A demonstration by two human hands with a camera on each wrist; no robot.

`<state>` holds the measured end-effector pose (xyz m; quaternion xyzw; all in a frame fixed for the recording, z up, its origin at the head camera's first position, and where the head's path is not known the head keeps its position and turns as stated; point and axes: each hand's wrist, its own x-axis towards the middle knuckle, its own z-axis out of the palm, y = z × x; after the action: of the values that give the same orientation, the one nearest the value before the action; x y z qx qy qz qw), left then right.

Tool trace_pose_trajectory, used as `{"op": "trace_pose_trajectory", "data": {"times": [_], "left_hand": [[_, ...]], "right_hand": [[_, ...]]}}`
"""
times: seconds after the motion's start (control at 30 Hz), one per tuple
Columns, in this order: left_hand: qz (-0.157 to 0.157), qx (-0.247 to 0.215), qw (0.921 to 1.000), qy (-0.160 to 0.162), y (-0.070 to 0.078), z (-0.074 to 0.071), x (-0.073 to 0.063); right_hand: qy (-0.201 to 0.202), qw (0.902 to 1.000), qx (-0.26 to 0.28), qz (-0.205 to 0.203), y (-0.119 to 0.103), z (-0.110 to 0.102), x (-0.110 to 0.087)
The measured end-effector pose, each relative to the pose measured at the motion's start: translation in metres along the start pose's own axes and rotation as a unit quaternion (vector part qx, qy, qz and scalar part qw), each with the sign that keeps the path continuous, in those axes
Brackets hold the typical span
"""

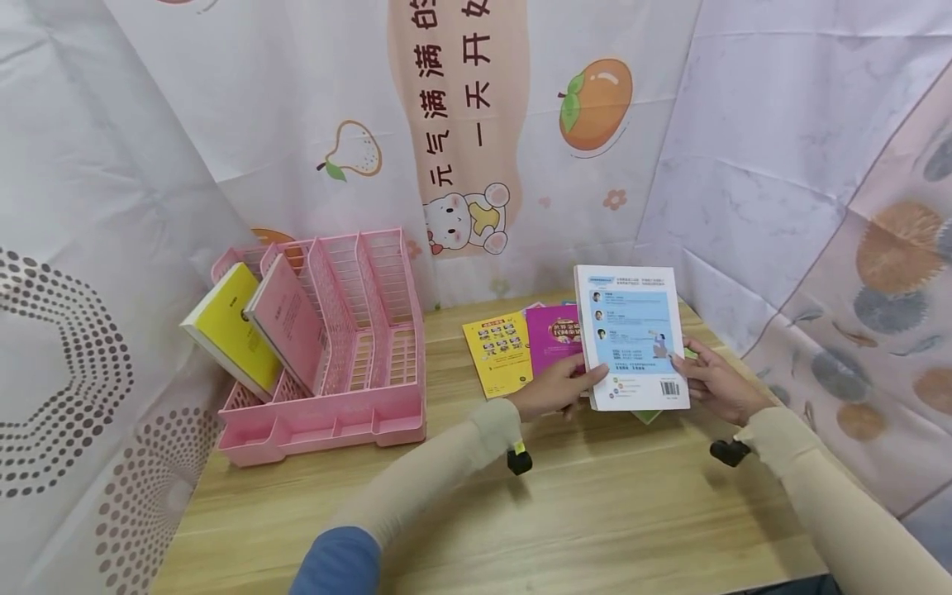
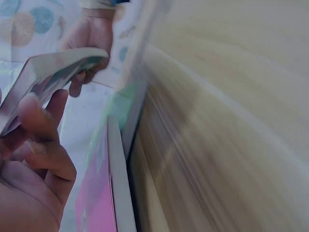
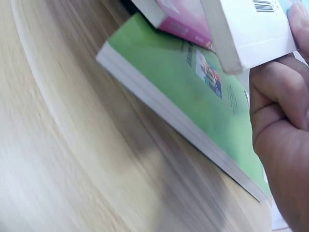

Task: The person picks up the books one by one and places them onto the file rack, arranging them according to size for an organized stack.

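Note:
Both hands hold a white book with a blue panel [image 1: 632, 330], its barcode side facing up, raised over other books on the table. My left hand [image 1: 553, 385] grips its left edge, thumb on the cover and fingers beneath. At the lower right edge my right hand [image 1: 717, 382] pinches it the same way. Below lie a purple book [image 1: 549, 340], a yellow book [image 1: 497, 354] and a green book [image 3: 183, 92]. The right wrist view shows the green book flat on the wood, partly under a pink-edged book [image 3: 186, 21].
A pink slotted book rack [image 1: 397, 405] stands on the left of the wooden table [image 1: 565, 512]. A yellow-covered book [image 1: 249, 330] and a pink book [image 1: 290, 322] lean in its left slots. Printed cloth [image 1: 521, 99] hangs behind and at both sides.

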<state>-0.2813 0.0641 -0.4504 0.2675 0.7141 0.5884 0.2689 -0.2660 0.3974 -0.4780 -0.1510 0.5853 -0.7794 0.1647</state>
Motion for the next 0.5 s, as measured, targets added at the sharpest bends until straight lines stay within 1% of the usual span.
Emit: {"op": "trace_pose_trajectory", "data": {"times": [0.07, 0.13, 0.2, 0.3, 0.4, 0.5], "left_hand": [[0.005, -0.027, 0.9996, 0.006, 0.002, 0.002, 0.002], [0.009, -0.043, 0.9990, 0.013, 0.003, 0.002, 0.003], [0.006, -0.045, 0.9988, 0.018, 0.002, 0.003, 0.004], [-0.011, -0.040, 0.9989, 0.020, -0.001, 0.004, 0.004], [-0.022, -0.033, 0.9992, 0.006, -0.005, 0.006, 0.004], [-0.017, -0.032, 0.9991, -0.025, -0.005, 0.009, 0.005]], "right_hand": [[-0.001, 0.9999, 0.011, -0.007, 0.001, 0.003, 0.003], [0.001, 0.9997, 0.021, -0.014, 0.003, 0.005, 0.007], [0.003, 0.9996, 0.021, -0.017, 0.005, 0.009, 0.010], [0.002, 0.9995, 0.024, -0.019, 0.009, 0.013, 0.014], [-0.009, 0.9987, 0.043, -0.027, 0.013, 0.016, 0.016], [-0.011, 0.9976, 0.062, -0.031, 0.016, 0.018, 0.017]]}}
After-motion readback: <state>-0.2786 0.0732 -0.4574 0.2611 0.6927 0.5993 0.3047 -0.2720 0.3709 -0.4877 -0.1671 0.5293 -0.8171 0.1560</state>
